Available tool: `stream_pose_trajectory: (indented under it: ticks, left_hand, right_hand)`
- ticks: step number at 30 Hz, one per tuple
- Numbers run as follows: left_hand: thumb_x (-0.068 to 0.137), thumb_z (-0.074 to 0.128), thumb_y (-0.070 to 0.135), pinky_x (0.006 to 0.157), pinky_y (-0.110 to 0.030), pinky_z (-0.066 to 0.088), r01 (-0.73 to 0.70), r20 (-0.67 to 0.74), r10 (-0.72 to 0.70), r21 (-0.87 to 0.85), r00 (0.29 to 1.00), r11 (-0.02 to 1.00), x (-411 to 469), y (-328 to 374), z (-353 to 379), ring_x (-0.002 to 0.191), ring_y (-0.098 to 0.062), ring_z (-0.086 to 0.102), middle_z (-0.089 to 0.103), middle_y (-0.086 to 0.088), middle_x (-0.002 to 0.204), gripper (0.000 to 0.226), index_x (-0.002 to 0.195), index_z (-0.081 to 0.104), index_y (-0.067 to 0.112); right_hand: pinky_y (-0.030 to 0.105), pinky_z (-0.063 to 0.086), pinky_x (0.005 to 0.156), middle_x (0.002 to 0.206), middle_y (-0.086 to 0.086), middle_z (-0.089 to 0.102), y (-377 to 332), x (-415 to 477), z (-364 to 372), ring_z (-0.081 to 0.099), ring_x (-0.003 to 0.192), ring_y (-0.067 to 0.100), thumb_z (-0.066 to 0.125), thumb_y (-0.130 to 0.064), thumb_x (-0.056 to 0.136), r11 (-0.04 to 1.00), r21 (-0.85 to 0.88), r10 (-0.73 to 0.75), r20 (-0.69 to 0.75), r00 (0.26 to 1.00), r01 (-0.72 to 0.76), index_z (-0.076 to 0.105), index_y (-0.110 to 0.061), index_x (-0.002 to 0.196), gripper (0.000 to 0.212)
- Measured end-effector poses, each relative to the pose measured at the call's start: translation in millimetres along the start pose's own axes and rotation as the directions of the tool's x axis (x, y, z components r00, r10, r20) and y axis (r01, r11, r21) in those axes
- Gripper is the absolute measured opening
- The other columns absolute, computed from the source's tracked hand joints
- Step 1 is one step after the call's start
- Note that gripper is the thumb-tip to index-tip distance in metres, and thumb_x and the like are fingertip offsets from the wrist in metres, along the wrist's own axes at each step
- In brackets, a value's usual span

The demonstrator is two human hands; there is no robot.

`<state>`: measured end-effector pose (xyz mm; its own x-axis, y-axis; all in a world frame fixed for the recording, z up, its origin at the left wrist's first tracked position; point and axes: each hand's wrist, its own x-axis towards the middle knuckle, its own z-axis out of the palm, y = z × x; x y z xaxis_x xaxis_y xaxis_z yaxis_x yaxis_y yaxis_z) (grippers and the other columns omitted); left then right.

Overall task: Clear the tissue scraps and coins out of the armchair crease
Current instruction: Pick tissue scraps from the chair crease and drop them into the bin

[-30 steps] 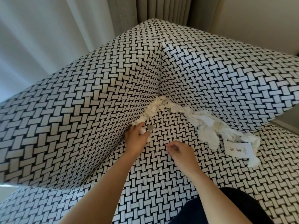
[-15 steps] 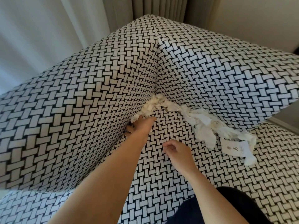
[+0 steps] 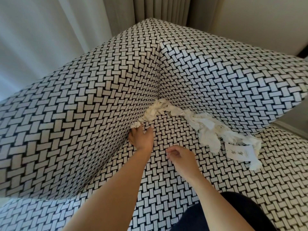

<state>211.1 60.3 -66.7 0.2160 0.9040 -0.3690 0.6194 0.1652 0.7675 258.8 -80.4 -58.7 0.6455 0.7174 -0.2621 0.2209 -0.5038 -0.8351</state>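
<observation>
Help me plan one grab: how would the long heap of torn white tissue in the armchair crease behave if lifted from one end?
The heap of torn white tissue looks crumpled and ragged, so probably floppy and light. It seems to be separate shreds, so it would likely come apart, not lift whole.

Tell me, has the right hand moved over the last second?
No. The right hand keeps the same gap from the printed paper slip lying to its right.
</observation>
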Motion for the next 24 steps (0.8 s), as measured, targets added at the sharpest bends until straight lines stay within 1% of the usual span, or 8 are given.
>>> stream_pose_trajectory:
  ticks: [4,7,9,11,13,17,20,24]
  left_hand:
    - [0.092,0.054,0.033,0.117,-0.043,0.01,-0.034,0.048,0.035,-0.028,0.998,0.999,-3.3,-6.2,-8.3,0.142,-0.026,0.008,0.016,-0.006,0.155,0.057,0.145,0.035,0.025]
    - [0.093,0.055,0.03,0.116,-0.038,0.018,-0.097,0.043,0.097,0.012,0.994,0.995,-10.3,-14.5,-12.2,0.139,-0.027,0.013,0.016,-0.012,0.15,0.054,0.144,0.037,0.029]
    - [0.094,0.052,0.03,0.116,-0.04,0.015,-0.073,0.078,0.066,0.091,0.995,0.993,-10.4,-12.8,-13.8,0.14,-0.029,0.009,0.013,-0.015,0.151,0.058,0.147,0.029,0.032]
    - [0.095,0.046,0.037,0.117,-0.044,0.007,-0.011,0.138,-0.018,0.205,0.99,0.979,-7.3,-2.7,-15.7,0.142,-0.033,0.001,0.008,-0.015,0.156,0.061,0.149,0.017,0.035]
    - [0.094,0.042,0.036,0.117,-0.046,0.001,0.043,0.18,-0.096,0.28,0.979,0.959,-5.1,9.1,-15.9,0.143,-0.036,-0.003,0.006,-0.012,0.157,0.064,0.15,0.009,0.036]
    - [0.091,0.045,0.034,0.116,-0.051,-0.007,0.087,0.211,-0.183,0.396,0.96,0.914,-4.0,24.3,-10.2,0.142,-0.039,-0.008,0.006,-0.01,0.158,0.072,0.15,0.004,0.038]
    - [0.088,0.048,0.04,0.115,-0.052,-0.009,0.133,0.182,-0.218,0.391,0.959,0.911,-2.0,26.8,-4.2,0.142,-0.038,-0.011,0.009,-0.007,0.158,0.075,0.15,0.006,0.037]
    - [0.083,0.051,0.042,0.115,-0.05,-0.01,0.126,0.12,-0.176,0.335,0.977,0.934,-0.4,17.7,3.4,0.142,-0.035,-0.01,0.013,-0.005,0.157,0.077,0.149,0.012,0.036]
  right_hand:
    - [0.023,0.052,0.081,0.091,-0.003,0.068,0.8,1.1,0.5,0.063,0.085,0.009,0.051,-0.01,0.093,1.0,0.005,0.003,0.002,1.0,-0.003,0.067,-0.018,0.097,0.018]
    - [0.023,0.052,0.079,0.09,-0.004,0.068,1.3,1.7,1.3,0.063,0.083,0.009,0.052,-0.011,0.093,1.0,-0.003,0.005,0.001,1.0,-0.005,0.066,-0.02,0.096,0.017]
    - [0.02,0.052,0.077,0.091,-0.005,0.068,1.6,2.2,1.7,0.063,0.082,0.007,0.052,-0.011,0.093,1.0,-0.016,0.001,0.0,1.0,-0.001,0.066,-0.02,0.097,0.017]
    - [0.018,0.051,0.076,0.093,-0.005,0.067,1.8,2.0,1.8,0.062,0.083,0.005,0.052,-0.012,0.094,0.999,-0.035,-0.009,0.005,1.0,0.009,0.066,-0.02,0.099,0.017]
    - [0.016,0.05,0.075,0.093,-0.006,0.067,1.5,1.7,1.4,0.062,0.083,0.004,0.051,-0.012,0.094,0.999,-0.048,-0.017,0.01,1.0,0.018,0.066,-0.019,0.1,0.018]
    - [0.011,0.047,0.07,0.09,-0.007,0.066,-0.2,1.6,1.0,0.061,0.081,0.002,0.051,-0.01,0.094,0.999,-0.035,-0.015,0.011,1.0,0.015,0.066,-0.019,0.099,0.018]
    - [0.01,0.046,0.072,0.091,-0.008,0.066,-0.7,1.7,1.3,0.06,0.083,0.001,0.05,-0.011,0.094,0.999,-0.044,-0.017,0.01,1.0,0.018,0.066,-0.019,0.1,0.018]
    - [0.014,0.047,0.078,0.094,-0.007,0.066,-1.0,1.4,1.7,0.061,0.088,0.004,0.049,-0.011,0.094,0.999,-0.036,-0.017,0.006,1.0,0.017,0.066,-0.017,0.101,0.019]
